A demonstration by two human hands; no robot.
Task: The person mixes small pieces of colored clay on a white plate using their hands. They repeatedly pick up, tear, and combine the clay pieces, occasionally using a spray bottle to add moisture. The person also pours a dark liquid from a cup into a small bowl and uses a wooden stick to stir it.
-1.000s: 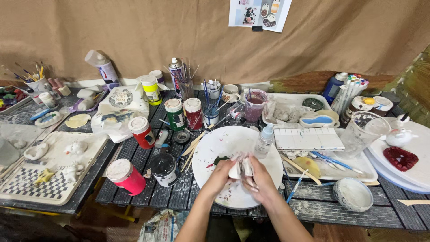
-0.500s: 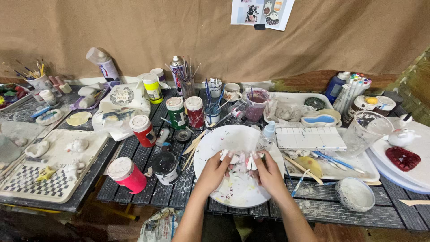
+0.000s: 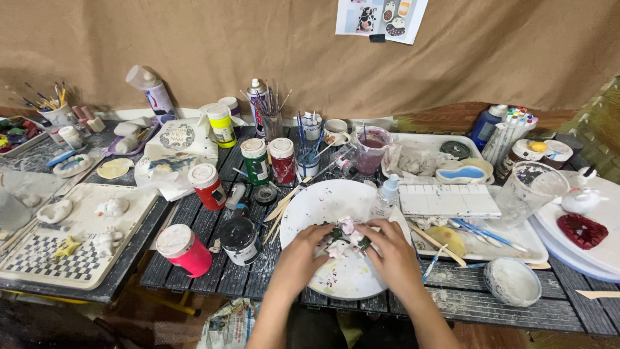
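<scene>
Both hands meet over a round white paint-stained plate near the table's front edge. My left hand and my right hand together hold a small white figurine with dark green patches, pinched between the fingertips above the plate's middle. A small clear dropper bottle stands at the plate's right rim. Several wooden brush handles lie across the plate's left edge.
Paint jars stand left of the plate: pink, black, red, green. A white palette box, brushes on a tray, a small bowl and a plastic cup lie right. A tray of plaster figures sits left.
My hands have slid forward up the plate and closed in around the figurine, which now shows green patches between the fingertips.
</scene>
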